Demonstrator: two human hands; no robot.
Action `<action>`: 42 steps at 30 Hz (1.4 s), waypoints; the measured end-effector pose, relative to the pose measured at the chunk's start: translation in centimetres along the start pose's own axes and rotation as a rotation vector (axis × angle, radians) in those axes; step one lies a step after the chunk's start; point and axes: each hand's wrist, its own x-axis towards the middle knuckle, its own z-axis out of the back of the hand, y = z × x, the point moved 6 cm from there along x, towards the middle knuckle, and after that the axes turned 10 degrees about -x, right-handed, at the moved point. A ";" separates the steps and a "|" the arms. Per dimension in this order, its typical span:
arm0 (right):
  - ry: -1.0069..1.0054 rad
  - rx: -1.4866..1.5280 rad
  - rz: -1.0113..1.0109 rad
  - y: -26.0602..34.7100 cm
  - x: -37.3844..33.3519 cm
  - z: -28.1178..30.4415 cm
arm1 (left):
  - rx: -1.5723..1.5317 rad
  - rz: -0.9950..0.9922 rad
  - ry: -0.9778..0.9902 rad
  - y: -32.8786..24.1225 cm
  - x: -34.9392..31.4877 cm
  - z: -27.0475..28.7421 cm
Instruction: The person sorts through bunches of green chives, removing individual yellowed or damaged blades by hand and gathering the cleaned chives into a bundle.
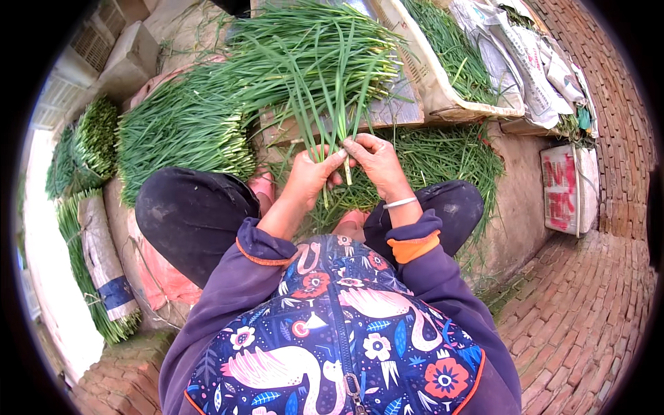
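While the left hand (312, 174) grips a few green stalks (341, 116) near their pale ends, seemingly keeping them together, the right hand (377, 163) pinches them too, just off the low table's (402, 113) near edge, below the big pile (304, 52).

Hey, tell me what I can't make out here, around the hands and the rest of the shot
All in the head view:
Number of held green stalks: leaves overlap against the greens behind.
Right palm: turned away, hidden by the right hand itself.
Middle of the left-side bundle: covered by its wrap.
Dark object at top: cut off by the edge.
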 end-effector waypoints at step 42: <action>-0.374 -1.371 0.399 8.7 12.4 12.0 | -0.764 0.089 -0.022 -0.8 1.9 2.7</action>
